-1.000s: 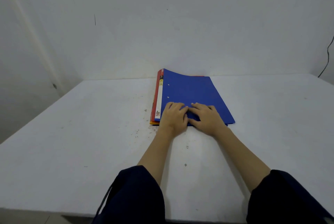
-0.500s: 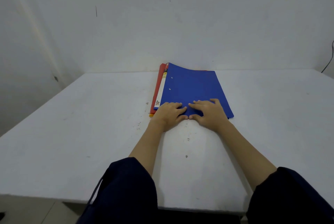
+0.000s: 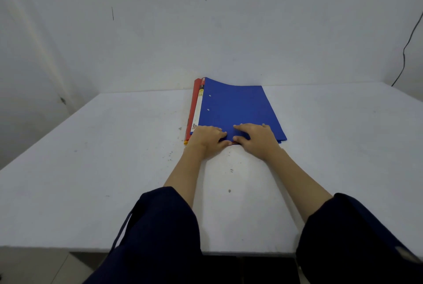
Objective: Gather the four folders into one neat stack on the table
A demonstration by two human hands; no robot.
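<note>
Now both hands (image 3: 233,139) press the folder stack's (image 3: 233,109) near edge.

folders (image 3: 233,109) stacked mid-table (image 3: 91,169), hands on near edge

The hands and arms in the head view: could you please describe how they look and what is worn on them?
The left hand and right hand are bare: no gloves, rings or watch are visible. The forearms are uncovered too. Each upper arm wears a loose dark navy sleeve, pushed up near the elbow. A thin dark cord hangs beside the left sleeve.
</note>
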